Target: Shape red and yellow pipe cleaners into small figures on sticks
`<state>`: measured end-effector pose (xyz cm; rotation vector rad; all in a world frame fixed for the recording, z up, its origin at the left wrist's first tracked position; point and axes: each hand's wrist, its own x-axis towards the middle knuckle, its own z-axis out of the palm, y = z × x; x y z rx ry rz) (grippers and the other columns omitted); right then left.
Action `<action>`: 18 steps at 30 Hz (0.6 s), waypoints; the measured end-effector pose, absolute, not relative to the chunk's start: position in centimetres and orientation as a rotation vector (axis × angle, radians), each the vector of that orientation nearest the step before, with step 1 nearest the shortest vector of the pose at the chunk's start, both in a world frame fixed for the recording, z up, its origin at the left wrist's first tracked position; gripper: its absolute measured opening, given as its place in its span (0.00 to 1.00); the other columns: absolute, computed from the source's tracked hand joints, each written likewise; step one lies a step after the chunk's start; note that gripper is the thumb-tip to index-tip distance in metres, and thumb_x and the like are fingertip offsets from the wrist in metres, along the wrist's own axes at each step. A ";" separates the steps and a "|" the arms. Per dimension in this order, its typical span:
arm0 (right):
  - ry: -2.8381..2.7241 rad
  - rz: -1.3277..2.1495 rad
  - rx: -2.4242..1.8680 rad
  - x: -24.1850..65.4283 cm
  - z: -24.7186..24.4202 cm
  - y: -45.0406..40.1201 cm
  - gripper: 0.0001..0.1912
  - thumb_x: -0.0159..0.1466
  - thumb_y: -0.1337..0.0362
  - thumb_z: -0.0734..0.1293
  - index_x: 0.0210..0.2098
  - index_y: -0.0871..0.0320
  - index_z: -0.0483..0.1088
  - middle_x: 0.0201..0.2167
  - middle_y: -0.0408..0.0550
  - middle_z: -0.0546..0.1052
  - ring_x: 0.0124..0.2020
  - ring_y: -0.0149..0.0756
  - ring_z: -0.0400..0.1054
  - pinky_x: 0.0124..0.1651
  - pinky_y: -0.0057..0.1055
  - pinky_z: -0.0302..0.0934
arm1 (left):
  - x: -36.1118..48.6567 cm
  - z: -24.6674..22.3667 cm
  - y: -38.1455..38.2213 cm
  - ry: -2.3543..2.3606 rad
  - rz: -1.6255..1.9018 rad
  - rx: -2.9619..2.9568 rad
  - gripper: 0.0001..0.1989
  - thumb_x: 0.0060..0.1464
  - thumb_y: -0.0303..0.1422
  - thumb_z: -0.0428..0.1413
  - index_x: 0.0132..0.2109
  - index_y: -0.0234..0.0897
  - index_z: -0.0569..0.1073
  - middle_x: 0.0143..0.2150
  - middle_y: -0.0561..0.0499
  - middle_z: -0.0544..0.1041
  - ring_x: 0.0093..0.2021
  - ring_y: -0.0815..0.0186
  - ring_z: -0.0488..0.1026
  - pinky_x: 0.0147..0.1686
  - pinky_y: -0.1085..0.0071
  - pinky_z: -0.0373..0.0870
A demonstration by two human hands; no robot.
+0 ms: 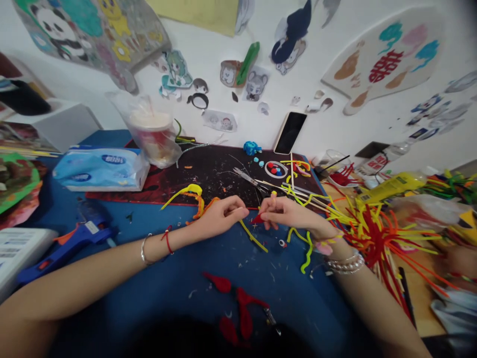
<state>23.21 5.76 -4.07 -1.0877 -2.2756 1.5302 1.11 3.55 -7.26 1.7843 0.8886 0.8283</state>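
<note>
Above the blue mat, my left hand is closed in a pinch; what its fingertips hold, if anything, is too small to make out. A yellow-green pipe cleaner runs down from just below those fingertips; whether they touch it I cannot tell. My right hand faces it, thumb and fingers closed on a small red pipe cleaner piece. A yellow bit shows at its raised finger. Orange and yellow pipe cleaners lie behind my left hand. Several red pipe cleaner shapes lie nearest me.
Scissors and a dish of coloured balls lie on the dark mat. A phone leans on the wall. At left are a blue glue gun, tissues and a bagged cup. Pipe cleaners crowd the right.
</note>
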 end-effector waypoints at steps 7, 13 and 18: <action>-3.082 1.335 -0.810 21.6 -1.3 1.8 0.11 0.61 0.58 0.61 0.36 0.59 0.67 0.27 0.42 0.73 0.26 0.27 0.65 0.30 0.23 0.57 | 0.4 -3.7 1.0 0.229 -0.134 2.191 0.11 0.41 0.38 0.62 0.33 0.38 0.73 0.27 0.55 0.74 0.23 0.72 0.65 0.22 0.78 0.56; -3.186 0.993 -0.761 20.8 -0.5 -0.1 0.08 0.60 0.59 0.62 0.33 0.59 0.67 0.29 0.43 0.71 0.28 0.30 0.63 0.33 0.25 0.55 | 0.2 -4.2 0.4 0.283 -0.363 2.474 0.15 0.38 0.34 0.63 0.37 0.42 0.72 0.30 0.56 0.75 0.24 0.70 0.66 0.20 0.76 0.53; -3.115 0.928 -0.756 20.9 0.5 -0.5 0.04 0.58 0.64 0.63 0.30 0.59 0.66 0.33 0.46 0.70 0.32 0.31 0.62 0.37 0.26 0.56 | -0.2 -4.3 1.3 0.366 -0.283 2.463 0.07 0.41 0.31 0.60 0.32 0.40 0.72 0.26 0.56 0.73 0.23 0.71 0.65 0.21 0.76 0.53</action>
